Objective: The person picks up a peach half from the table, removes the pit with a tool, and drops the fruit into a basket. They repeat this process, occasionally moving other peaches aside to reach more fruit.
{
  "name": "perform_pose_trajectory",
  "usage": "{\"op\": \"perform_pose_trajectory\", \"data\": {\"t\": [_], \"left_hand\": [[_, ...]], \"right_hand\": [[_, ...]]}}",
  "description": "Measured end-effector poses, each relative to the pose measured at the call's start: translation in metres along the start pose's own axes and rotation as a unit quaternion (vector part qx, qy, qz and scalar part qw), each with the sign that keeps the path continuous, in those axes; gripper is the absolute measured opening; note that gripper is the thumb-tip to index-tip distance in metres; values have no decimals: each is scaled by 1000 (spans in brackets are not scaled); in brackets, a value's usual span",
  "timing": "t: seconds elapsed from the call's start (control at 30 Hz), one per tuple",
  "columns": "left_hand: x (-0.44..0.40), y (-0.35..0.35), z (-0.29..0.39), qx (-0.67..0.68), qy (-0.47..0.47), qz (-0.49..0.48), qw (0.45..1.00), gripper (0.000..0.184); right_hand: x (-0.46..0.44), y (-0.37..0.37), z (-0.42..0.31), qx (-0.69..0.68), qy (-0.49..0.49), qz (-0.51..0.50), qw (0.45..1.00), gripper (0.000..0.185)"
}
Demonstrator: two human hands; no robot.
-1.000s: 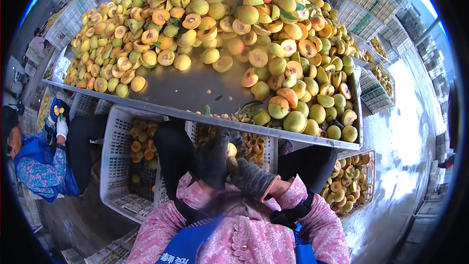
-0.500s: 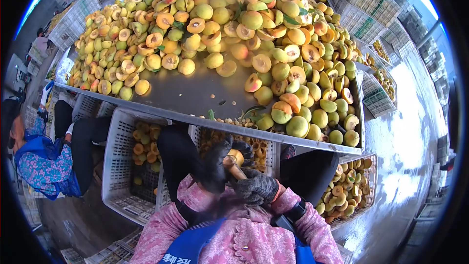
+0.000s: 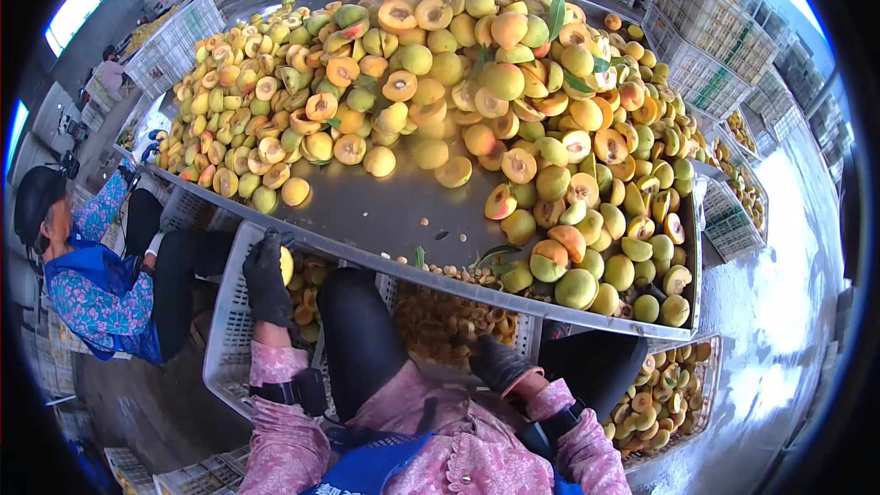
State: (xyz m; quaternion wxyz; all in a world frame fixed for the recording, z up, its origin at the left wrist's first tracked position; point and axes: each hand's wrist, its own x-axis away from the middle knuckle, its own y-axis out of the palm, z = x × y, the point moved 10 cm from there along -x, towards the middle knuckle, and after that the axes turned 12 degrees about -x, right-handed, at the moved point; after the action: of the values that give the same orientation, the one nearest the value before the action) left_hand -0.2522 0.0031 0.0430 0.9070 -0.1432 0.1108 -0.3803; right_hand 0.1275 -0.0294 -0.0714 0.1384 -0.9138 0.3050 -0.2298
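My left hand (image 3: 268, 282), in a dark glove, is over the crate (image 3: 225, 348) at the left, its fingers closed round a yellow peach half (image 3: 287, 266). Peach halves lie in that crate below it. In front of my lap, my right hand (image 3: 498, 362), in a grey glove, is closed, low beside a crate of peach scraps (image 3: 449, 325); what it grips is too blurred to make out. Above both hands stands a metal table (image 3: 394, 206) heaped with halved peaches (image 3: 458, 64), some cut side up.
A co-worker in a flowered sleeve (image 3: 96, 307) and blue apron sits at the left. At the right a crate of peach halves (image 3: 655, 403) stands on the wet floor. Stacked crates (image 3: 710, 9) rise at the back right; other people are at the far back.
My hands have come apart. The left moved left to the crate with the peach half; the right dropped slightly and moved right. The view shifted, and the co-worker's arm reached up to the table.
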Motion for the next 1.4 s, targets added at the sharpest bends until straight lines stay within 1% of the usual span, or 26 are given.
{"op": "perform_pose_trajectory", "data": {"t": [0.03,0.07,0.17,0.23,0.27,0.33,0.4,0.5,0.6,0.63,0.7,0.77,0.8,0.83,0.87,0.9,0.93,0.97,1.07,1.1,1.13,1.2,1.23,1.3,1.33,1.4], "left_hand": [[-12,-2,10,-201,49,18,978,31],[-22,3,21,-392,97,36,914,32],[-30,61,78,-356,208,-11,911,36],[-43,114,80,-317,178,-97,927,40],[-53,148,72,-431,304,-57,848,44],[-76,202,40,-523,367,-51,768,50],[-76,234,48,-506,253,-129,815,55],[-87,248,43,-497,259,-137,817,55],[-87,230,42,-394,209,-189,875,52],[-84,218,40,-281,138,-215,925,49],[-52,202,63,-111,120,-298,940,46],[-26,188,73,-36,243,-295,924,41],[-11,179,76,-48,372,-246,894,38],[8,175,95,6,325,-243,914,39],[12,185,79,163,135,-353,911,41],[28,198,64,309,-64,-438,842,44],[57,210,55,434,-258,-491,710,46],[69,213,45,455,-300,-477,689,55],[114,211,46,466,-416,-383,681,52],[130,212,57,502,-413,-428,628,46],[137,209,58,502,-409,-408,644,45],[153,206,62,500,-401,-368,673,44],[155,203,84,493,-290,-431,698,36],[154,195,92,359,-129,-426,820,38],[161,196,91,367,-136,-427,815,37],[176,198,88,382,-151,-429,804,36]], "right_hand": [[-6,8,20,75,13,-11,997,38],[-6,21,48,106,33,-46,993,38],[2,39,86,84,67,-93,990,39],[4,41,93,72,76,-97,990,39],[5,40,95,68,77,-97,990,39],[6,39,97,64,80,-94,990,40],[10,37,98,56,82,-91,991,40],[12,35,101,48,84,-84,992,41],[14,35,98,40,81,-80,993,42],[13,33,95,40,78,-77,993,42],[11,20,70,34,62,-79,994,46],[13,2,38,31,55,-73,995,46],[14,-7,22,32,55,-67,996,44],[16,-14,10,32,55,-62,996,42],[18,-20,-3,-11,28,-46,998,38],[21,-25,-15,-55,2,-31,998,34],[24,-33,-25,-138,-21,13,990,26],[28,-42,-37,-218,-51,52,973,20],[31,-48,-63,-356,-1,57,933,19],[31,-47,-67,-427,39,58,902,19],[31,-45,-72,-492,78,65,865,20],[32,-45,-77,-462,90,69,880,20],[30,-57,-91,-380,-7,122,917,22],[29,-50,-85,-469,54,123,873,26],[30,-45,-82,-512,84,123,846,28],[21,-47,-70,-481,32,168,860,36]]}}
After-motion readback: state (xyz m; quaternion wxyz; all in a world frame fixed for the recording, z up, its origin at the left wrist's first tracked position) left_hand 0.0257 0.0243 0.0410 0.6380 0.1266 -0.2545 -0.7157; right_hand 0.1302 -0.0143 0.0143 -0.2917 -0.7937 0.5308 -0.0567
